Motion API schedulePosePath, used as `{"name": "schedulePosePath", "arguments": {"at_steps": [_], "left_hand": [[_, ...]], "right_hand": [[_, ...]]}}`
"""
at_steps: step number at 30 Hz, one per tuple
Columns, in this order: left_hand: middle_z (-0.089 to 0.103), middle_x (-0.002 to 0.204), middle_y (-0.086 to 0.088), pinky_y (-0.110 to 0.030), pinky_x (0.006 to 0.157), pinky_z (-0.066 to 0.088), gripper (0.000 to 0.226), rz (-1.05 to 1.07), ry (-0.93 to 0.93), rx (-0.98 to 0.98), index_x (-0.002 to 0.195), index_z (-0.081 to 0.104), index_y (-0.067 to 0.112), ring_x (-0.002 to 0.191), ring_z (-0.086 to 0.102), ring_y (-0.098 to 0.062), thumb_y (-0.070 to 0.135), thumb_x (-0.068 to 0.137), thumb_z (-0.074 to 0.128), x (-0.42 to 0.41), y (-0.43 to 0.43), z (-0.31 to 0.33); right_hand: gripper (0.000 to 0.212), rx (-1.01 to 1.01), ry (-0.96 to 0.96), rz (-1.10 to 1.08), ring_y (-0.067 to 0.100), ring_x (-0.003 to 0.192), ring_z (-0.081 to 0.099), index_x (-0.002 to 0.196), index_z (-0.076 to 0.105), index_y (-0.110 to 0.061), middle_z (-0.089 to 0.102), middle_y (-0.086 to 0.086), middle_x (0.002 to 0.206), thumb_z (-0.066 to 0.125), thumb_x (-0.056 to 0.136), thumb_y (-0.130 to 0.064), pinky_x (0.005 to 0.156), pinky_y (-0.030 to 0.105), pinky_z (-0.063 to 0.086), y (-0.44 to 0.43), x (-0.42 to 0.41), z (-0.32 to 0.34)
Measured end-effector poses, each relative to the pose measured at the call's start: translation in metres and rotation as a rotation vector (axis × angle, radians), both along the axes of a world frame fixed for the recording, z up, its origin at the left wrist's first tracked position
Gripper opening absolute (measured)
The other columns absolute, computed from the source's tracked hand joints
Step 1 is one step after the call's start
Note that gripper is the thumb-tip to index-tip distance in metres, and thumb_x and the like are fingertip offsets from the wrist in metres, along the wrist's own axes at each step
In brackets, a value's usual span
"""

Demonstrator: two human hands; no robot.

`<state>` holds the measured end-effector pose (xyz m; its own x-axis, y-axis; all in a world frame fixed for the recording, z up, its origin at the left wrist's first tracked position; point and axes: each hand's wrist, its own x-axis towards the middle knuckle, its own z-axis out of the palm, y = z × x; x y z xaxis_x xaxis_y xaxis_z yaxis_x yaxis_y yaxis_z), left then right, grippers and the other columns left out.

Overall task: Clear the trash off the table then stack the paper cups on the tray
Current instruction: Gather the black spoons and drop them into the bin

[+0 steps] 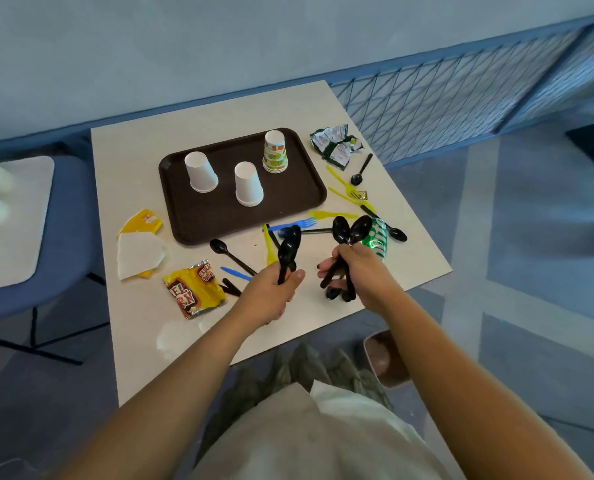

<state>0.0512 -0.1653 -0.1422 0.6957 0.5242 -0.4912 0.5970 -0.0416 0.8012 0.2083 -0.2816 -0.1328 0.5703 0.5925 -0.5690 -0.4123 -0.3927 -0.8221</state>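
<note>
A brown tray (pixel 184 216) lies on the white table (pixel 133 150). Upside down on it stand two white paper cups (pixel 200 172) (pixel 248 183) and a patterned cup stack (pixel 275 152). My left hand (pixel 275 292) is shut on black plastic spoons (pixel 288 247) held upright. My right hand (pixel 356 271) grips several black spoons (pixel 352 230) near the table's front edge. Loose black spoons (pixel 221 247) (pixel 359 173), yellow forks (pixel 340 188) and a blue fork (pixel 294 225) lie scattered in front of and right of the tray.
Trash on the table: a yellow snack wrapper (pixel 193 289), a white and yellow paper wrapper (pixel 138 247), a crumpled green-white wrapper (pixel 335 143), a green wrapper (pixel 377 239). A blue chair (pixel 18 237) stands left. A blue mesh railing (pixel 462 95) runs behind right.
</note>
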Motion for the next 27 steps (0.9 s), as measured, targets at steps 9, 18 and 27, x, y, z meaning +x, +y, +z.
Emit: {"name": "schedulePosePath", "arguments": {"at_steps": [9, 18, 27], "left_hand": [[0.036, 0.062, 0.004, -0.024, 0.048, 0.02, 0.024, 0.041, 0.108, -0.292, 0.1, 0.047, 0.018, 0.048, 0.024, -0.012, 0.042, 0.1, 0.042, 0.047, -0.098, -0.01], [0.064, 0.083, -0.001, -0.028, 0.05, 0.043, 0.016, -0.08, 0.164, -0.084, 0.113, 0.059, 0.021, 0.059, 0.056, -0.014, 0.033, 0.107, 0.051, 0.106, -0.24, -0.057], [0.072, 0.075, -0.014, -0.028, 0.057, 0.043, 0.026, 0.035, 0.411, -0.165, 0.082, 0.071, 0.012, 0.061, 0.06, -0.023, 0.013, 0.102, 0.055, 0.153, -0.315, -0.132]], "right_hand": [[0.02, -0.186, 0.06, 0.166, 0.016, 0.05, 0.031, 0.113, 0.053, -0.006, 0.034, 0.001, 0.063, 0.041, 0.106, -0.02, 0.051, 0.034, 0.028, -0.14, 0.05, -0.036], [0.02, -0.377, 0.03, 0.312, 0.018, 0.047, 0.048, 0.114, 0.06, -0.003, 0.054, 0.015, 0.071, 0.043, 0.105, -0.009, 0.044, 0.031, 0.043, -0.288, 0.112, -0.075], [0.022, -0.613, 0.072, 0.318, 0.029, 0.051, 0.056, 0.09, 0.066, 0.009, 0.067, 0.029, 0.078, 0.05, 0.087, -0.006, 0.052, 0.039, 0.049, -0.36, 0.149, -0.175]]}}
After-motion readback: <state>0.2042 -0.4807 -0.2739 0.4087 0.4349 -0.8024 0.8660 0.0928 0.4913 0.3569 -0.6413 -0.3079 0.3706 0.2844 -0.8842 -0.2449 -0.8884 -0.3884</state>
